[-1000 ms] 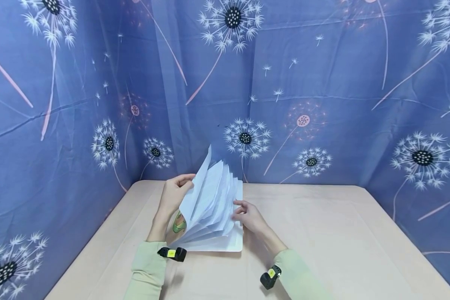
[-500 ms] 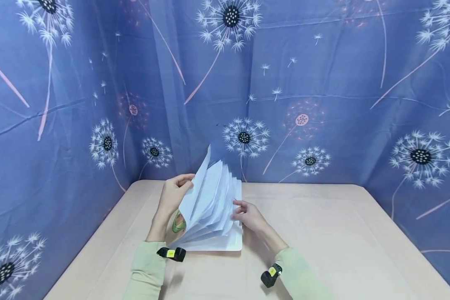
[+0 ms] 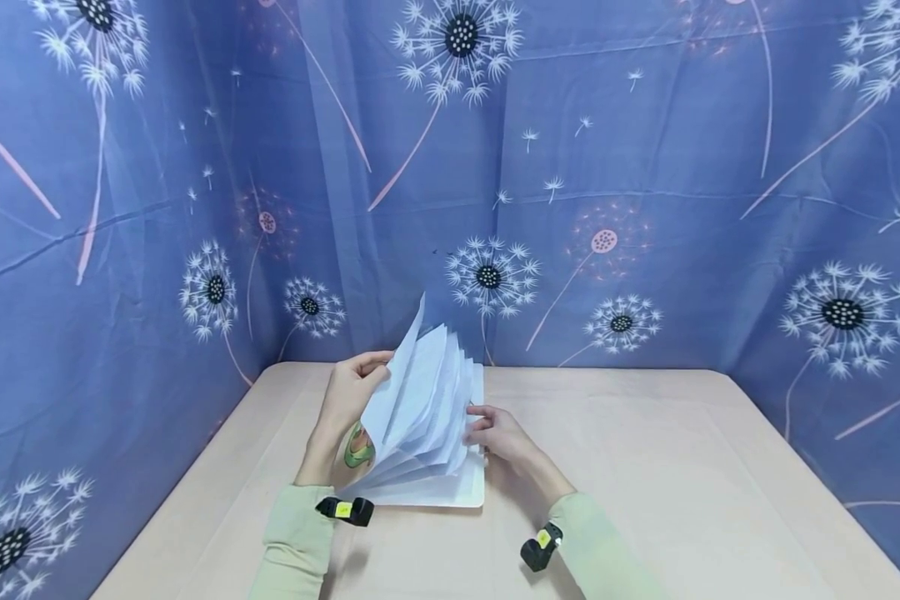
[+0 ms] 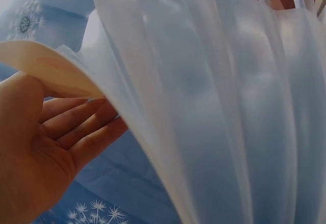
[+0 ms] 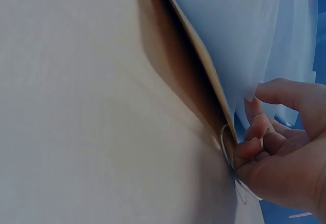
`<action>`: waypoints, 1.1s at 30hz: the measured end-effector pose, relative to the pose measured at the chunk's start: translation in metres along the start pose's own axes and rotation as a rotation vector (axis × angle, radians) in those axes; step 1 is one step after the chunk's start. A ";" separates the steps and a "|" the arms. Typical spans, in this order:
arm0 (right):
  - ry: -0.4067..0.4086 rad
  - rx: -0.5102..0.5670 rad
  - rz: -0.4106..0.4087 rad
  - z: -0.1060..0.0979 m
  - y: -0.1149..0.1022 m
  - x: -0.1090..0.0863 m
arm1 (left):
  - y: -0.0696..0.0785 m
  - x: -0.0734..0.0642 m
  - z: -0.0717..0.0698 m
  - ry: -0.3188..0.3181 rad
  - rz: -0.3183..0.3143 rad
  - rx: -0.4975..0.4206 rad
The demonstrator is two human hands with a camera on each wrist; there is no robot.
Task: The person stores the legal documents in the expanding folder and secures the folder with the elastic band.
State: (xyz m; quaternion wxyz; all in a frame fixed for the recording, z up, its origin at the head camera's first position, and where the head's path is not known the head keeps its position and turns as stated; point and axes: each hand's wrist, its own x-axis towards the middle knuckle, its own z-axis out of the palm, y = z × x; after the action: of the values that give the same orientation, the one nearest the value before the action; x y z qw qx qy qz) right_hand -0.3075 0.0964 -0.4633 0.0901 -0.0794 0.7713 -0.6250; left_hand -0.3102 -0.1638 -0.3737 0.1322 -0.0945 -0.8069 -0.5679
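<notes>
A notebook [image 3: 427,408] stands partly open on the table, its white pages fanned out. My left hand [image 3: 348,387] holds the raised front cover and the first sheets at their left side. In the left wrist view, that hand [image 4: 56,147] has its thumb on one side of the cover [image 4: 51,68] and its fingers behind it. A green and brown picture [image 3: 358,446] shows on the cover's outside. At the right edge, my right hand [image 3: 498,433] pinches a page. The right wrist view shows the page corner [image 5: 249,89] between thumb and forefinger, with a thin elastic-like loop [image 5: 224,142] beside the cover.
The pale table [image 3: 607,467] extends to both sides and in front of the notebook. Blue cloth with dandelion prints [image 3: 555,167] hangs behind the table and along its sides. A small black camera sits on each wrist, such as the left camera [image 3: 345,510].
</notes>
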 end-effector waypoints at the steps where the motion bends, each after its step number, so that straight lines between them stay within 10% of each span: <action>1: -0.004 0.005 0.002 0.001 0.000 0.000 | 0.000 0.000 0.000 -0.006 -0.007 -0.002; 33: -0.017 -0.207 -0.064 -0.016 -0.008 -0.005 | -0.002 -0.004 0.014 -0.052 0.064 0.047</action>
State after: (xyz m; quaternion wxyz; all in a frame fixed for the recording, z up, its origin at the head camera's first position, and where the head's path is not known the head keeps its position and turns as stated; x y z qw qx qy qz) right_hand -0.3065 0.1115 -0.4519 0.0680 -0.1179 0.8280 -0.5440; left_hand -0.3082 -0.1514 -0.3815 0.1315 -0.1321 -0.8198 -0.5414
